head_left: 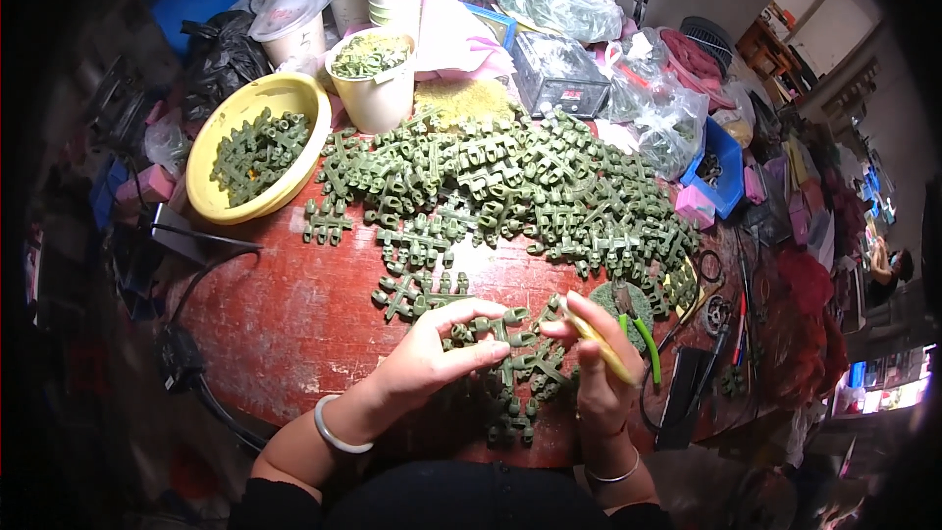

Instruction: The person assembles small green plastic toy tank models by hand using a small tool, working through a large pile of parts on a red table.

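My left hand [440, 355] pinches a dark green branched moulded piece [502, 326] between thumb and fingers, in front of me over the red table [294, 319]. My right hand [601, 388] is closed around a slim yellow-handled tool [601, 342], whose working end I cannot make out. Its fingertips are close to the right side of that green piece. More green pieces [512, 422] lie on the table beneath and between my hands. Beyond them spreads a large heap of similar green pieces [491, 172].
Right of my hands, green-handled pliers [652, 344] rest on a round green pad [628, 306]. A yellow basin [203, 182] of green pieces stands at left, beside a white bucket [373, 103]. A grey box [559, 74], bags and a blue bin [726, 162] line the back and right.
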Motion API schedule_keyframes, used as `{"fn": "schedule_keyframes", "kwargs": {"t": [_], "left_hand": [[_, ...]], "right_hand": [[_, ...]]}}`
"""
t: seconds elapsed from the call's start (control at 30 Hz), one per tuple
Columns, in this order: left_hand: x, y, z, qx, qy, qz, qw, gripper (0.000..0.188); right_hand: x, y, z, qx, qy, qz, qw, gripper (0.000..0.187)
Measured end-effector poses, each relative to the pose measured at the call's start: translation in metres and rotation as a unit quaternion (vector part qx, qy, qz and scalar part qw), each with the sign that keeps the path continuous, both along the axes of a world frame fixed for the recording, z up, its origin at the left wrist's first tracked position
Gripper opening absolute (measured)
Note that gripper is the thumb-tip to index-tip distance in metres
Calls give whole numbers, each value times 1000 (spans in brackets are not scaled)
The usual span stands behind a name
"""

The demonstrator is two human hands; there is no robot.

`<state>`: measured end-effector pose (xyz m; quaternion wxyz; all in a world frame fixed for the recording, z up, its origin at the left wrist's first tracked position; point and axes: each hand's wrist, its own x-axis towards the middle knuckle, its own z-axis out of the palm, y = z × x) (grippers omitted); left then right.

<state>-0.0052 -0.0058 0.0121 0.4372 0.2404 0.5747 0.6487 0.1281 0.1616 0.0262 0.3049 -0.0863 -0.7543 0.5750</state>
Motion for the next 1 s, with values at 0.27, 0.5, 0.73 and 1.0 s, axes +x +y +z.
{"fn": "schedule_keyframes", "kwargs": {"t": [0.27, 0.5, 0.73, 1.0], "left_hand": [[3, 0, 1, 16, -71, 16, 997, 35], [-1, 1, 5, 21, -157, 17, 987, 34], [-5, -2, 10, 21, -305, 5, 952, 36], [-2, -1, 5, 32, -300, 9, 953, 38]], "right_hand": [[-2, -2, 1, 144, 14, -81, 986, 24], [2, 3, 0, 46, 42, 20, 998, 21], [3, 4, -7, -11, 56, 43, 997, 23], [3, 4, -6, -26, 46, 66, 996, 22]]}}
